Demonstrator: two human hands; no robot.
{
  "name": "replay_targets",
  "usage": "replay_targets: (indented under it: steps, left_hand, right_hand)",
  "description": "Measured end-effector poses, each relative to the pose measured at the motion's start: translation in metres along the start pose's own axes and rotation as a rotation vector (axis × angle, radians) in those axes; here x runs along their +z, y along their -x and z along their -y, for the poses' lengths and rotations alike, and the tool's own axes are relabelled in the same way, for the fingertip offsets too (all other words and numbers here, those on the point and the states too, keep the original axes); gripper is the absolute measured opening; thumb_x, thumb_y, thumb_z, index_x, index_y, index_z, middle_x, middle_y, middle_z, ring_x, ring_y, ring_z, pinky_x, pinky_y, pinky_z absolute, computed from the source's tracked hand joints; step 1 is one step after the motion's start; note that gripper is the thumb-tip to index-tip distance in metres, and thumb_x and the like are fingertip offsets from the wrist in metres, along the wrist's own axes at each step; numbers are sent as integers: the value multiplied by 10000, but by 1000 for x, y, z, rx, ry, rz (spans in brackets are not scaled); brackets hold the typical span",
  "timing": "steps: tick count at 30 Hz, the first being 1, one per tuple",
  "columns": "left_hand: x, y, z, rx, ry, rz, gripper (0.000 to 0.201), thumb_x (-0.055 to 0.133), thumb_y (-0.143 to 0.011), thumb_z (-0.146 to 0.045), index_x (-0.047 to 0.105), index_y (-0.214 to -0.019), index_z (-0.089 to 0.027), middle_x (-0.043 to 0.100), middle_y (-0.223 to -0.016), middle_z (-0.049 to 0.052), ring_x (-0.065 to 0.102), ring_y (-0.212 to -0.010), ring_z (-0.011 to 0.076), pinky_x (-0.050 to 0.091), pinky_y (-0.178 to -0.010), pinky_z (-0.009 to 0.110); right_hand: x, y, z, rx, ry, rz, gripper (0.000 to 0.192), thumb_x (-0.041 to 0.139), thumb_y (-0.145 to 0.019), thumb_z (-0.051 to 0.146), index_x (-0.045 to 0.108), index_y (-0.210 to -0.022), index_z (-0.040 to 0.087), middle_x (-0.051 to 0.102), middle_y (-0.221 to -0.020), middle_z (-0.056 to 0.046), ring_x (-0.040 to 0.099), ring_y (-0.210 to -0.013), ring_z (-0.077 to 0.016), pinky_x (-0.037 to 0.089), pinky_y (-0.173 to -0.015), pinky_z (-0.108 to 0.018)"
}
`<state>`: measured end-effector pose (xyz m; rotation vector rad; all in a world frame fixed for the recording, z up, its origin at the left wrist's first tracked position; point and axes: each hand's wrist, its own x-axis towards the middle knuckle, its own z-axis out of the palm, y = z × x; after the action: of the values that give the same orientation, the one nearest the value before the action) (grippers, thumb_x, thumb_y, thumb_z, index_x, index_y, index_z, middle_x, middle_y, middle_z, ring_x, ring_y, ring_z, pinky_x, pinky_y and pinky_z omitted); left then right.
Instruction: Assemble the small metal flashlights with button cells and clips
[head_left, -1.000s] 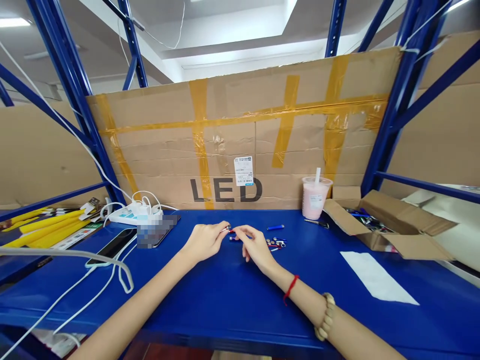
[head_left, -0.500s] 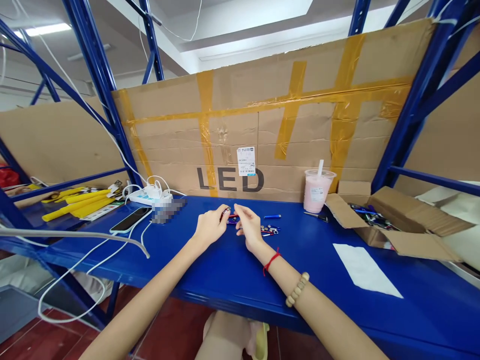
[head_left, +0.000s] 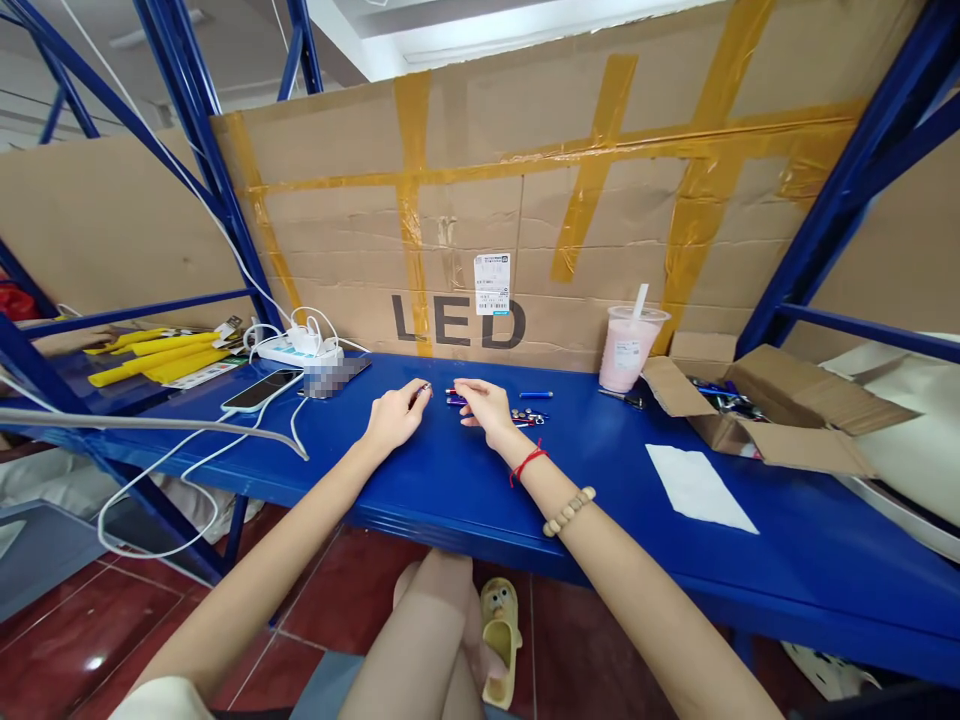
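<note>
My left hand [head_left: 394, 415] rests on the blue shelf top [head_left: 450, 480] and pinches a small silver part [head_left: 426, 386] between thumb and forefinger. My right hand [head_left: 486, 405] lies a little to its right, fingers curled over small red and blue pen-like pieces [head_left: 454, 398]. What the right fingers grip is too small to tell. Just right of that hand lies a heap of small metal parts [head_left: 529, 416] and a single blue tube [head_left: 535, 395].
A pink drink cup with a straw [head_left: 628, 350] stands at the back. An open cardboard box [head_left: 757, 405] of parts sits right, white paper [head_left: 697, 487] before it. Left are a phone [head_left: 262, 390], a power strip [head_left: 289, 352] with white cables, and yellow strips [head_left: 150, 358].
The camera has pulled back and tilted down, so my legs and the floor now show. My hands have drawn slightly apart; the left keeps its silver part.
</note>
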<state>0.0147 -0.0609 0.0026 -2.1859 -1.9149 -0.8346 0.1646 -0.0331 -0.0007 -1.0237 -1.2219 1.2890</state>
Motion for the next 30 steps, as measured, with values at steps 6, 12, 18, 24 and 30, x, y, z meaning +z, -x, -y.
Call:
replay_targets:
  steps: [6,12,18,24,30]
  left_hand:
    - [5,6,-8,118,-15,77,319,301,-911,-358,541,-1078,-232,663,-876,5,614,-799,190,375,-620,222]
    - [4,8,-8,223,18,141,320,324,-905,-350,562,-1074,-220,663,-849,12,619,-772,188,393,-656,225]
    - [-1,8,-4,224,49,82,327,298,-917,-345,543,-1086,-210,659,-850,9,615,-774,174,392,-643,213]
    - [-1,7,0,263,59,62,328,311,-909,-344,527,-1112,-205,655,-798,7,613,-717,172,386,-592,213]
    - [2,6,0,326,62,52,324,322,-905,-340,525,-1125,-218,653,-766,-2,611,-681,167,389,-577,215]
  right_hand:
    - [3,5,2,-16,9,57,191,598,-783,178,608,-965,121,619,-766,-13,490,-450,-19,434,-377,-119]
    - [9,9,0,-82,1,131,254,683,-680,339,661,-844,146,624,-711,-11,512,-488,-42,442,-363,-121]
    - [7,11,4,-59,-18,142,266,671,-699,346,649,-838,121,642,-812,-48,585,-597,-72,488,-429,-129]
    - [7,14,6,-61,-7,189,266,671,-719,298,628,-899,107,641,-861,-58,612,-639,-96,514,-471,-165]
    - [2,6,2,-86,38,287,270,641,-756,323,619,-891,90,623,-801,-50,591,-610,-81,536,-511,-189]
